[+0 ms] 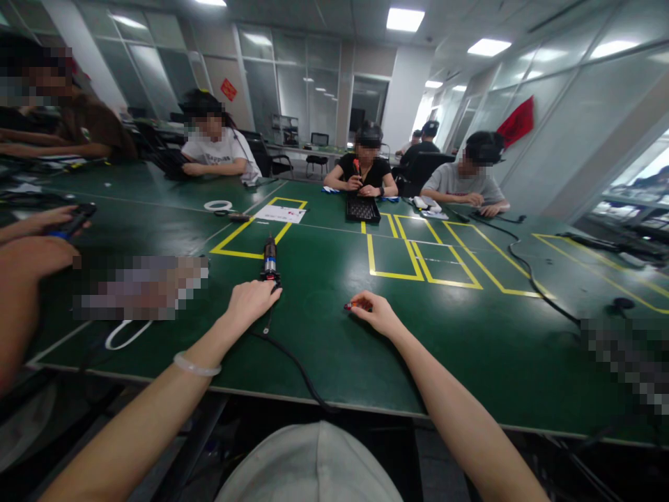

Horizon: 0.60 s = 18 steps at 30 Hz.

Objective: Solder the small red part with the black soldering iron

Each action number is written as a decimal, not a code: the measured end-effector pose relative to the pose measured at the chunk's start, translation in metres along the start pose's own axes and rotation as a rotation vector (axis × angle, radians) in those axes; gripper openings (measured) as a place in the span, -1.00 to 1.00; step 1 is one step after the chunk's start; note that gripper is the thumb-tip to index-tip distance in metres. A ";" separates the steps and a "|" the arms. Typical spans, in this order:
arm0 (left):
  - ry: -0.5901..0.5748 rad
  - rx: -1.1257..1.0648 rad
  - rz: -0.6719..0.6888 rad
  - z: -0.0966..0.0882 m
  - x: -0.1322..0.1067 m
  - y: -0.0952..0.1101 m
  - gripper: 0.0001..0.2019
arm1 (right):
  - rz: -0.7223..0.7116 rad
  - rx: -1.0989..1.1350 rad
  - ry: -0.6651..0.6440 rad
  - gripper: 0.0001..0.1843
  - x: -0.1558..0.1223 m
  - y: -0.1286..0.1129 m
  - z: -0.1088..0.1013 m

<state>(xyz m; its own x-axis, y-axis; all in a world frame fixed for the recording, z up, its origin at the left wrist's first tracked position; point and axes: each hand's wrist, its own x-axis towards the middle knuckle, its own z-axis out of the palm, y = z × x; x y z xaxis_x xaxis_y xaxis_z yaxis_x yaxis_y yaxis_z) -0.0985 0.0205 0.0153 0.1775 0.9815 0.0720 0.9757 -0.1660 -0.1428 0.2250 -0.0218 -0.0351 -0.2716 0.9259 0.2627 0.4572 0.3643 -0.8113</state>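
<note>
Lying on the green table (318,335) is an electric screwdriver (270,254), dark with a silver and blue band, its thin tip directed away from me. My left hand (251,301) is closed at its near end, the fingertips pressed there. A black cord (295,362) runs from beneath this hand toward the table's front edge. To the right, just over or on the tabletop, my right hand (375,312) is closed around a small red-and-orange piece (362,305). Its fingers cover part of the piece, so its exact kind is hidden.
Yellow tape outlines (397,275) mark the table. Farther back are a white sheet (282,213), a tape roll (218,206) and a black tray (363,209) before a seated co-worker. Another person's hands hold a dark tool (76,219) at left. A black cable (538,282) crosses the right side.
</note>
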 end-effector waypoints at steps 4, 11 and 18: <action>0.015 -0.007 0.041 0.002 -0.003 0.002 -0.49 | 0.008 0.022 0.002 -0.76 0.001 0.003 0.001; 0.021 -0.045 0.097 -0.001 -0.014 0.017 -0.50 | 0.024 0.047 0.003 -0.74 0.002 0.004 0.003; -0.008 -0.097 0.169 -0.011 -0.032 0.046 -0.57 | 0.027 0.067 -0.005 -0.73 0.003 0.006 0.004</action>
<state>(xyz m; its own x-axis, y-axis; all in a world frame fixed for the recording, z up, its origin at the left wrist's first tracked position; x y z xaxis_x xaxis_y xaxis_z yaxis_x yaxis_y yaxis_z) -0.0584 -0.0195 0.0170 0.3389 0.9396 0.0474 0.9401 -0.3363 -0.0565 0.2238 -0.0177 -0.0413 -0.2640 0.9346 0.2383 0.4063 0.3318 -0.8513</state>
